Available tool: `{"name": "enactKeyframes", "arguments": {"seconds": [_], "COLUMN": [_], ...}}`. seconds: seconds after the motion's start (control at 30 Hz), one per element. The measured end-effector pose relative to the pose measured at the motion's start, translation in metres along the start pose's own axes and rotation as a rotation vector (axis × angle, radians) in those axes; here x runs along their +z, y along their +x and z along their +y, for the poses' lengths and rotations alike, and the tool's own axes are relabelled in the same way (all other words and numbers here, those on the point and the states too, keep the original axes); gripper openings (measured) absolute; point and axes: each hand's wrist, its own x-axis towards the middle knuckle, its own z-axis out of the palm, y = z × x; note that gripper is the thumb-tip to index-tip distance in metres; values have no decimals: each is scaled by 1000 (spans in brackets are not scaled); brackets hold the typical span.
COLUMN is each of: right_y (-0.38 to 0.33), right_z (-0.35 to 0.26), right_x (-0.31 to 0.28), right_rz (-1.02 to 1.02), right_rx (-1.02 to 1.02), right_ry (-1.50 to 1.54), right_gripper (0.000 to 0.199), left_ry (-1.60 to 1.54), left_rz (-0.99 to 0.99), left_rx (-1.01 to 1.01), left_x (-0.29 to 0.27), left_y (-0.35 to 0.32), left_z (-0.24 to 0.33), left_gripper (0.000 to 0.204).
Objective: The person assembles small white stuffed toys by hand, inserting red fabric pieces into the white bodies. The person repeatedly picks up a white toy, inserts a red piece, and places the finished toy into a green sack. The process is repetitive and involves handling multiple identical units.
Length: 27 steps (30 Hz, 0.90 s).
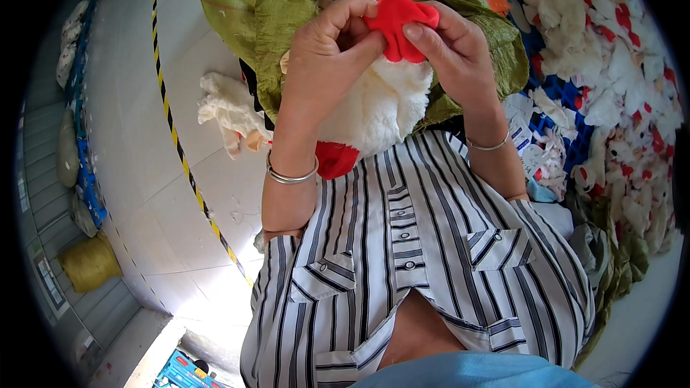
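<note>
Between my hands is a soft red fabric part [404, 23] of a limp white plush piece [384, 104]. My left hand [336, 47] is closed, its thumb and fingers pinching the red part's left side. On the other side, my right hand [458, 44] grips the same red fabric with thumb and bent fingers. The white fur hangs below toward my lap, where another red part [336, 160] shows at its lower left. More red and white cloth lies just beyond my fingers, partly hidden by them.
Olive-green cloth [262, 18] spreads under the work. At right, white and red plush pieces [622, 100] are heaped near a blue crate [564, 93]. Another white plush piece [233, 109] lies to the left. Yellow-black tape [180, 147] runs along the floor near a yellow bundle [90, 262].
</note>
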Motion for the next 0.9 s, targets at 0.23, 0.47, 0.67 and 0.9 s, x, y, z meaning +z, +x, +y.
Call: {"name": "enactKeyframes", "arguments": {"seconds": [0.23, 0.47, 0.67, 0.9], "right_y": [6, 24, 35, 43], "right_z": [2, -50, -92, -79], "right_x": [-19, 13, -24, -77], "right_rz": [227, 350, -203, 156], "right_rx": [-130, -256, -144, -165], "right_ry": [-219, -505, -705, -555], "right_gripper": [19, 36, 20, 10], "left_ry": [-53, -112, 21, 719], "left_rz": [132, 119, 19, -301], "left_rx": [24, 235, 116, -165], "left_x": [-17, -15, 5, -4], "left_y": [-7, 7, 0, -53], "left_z": [21, 28, 40, -57], "left_gripper": [16, 21, 36, 74]}}
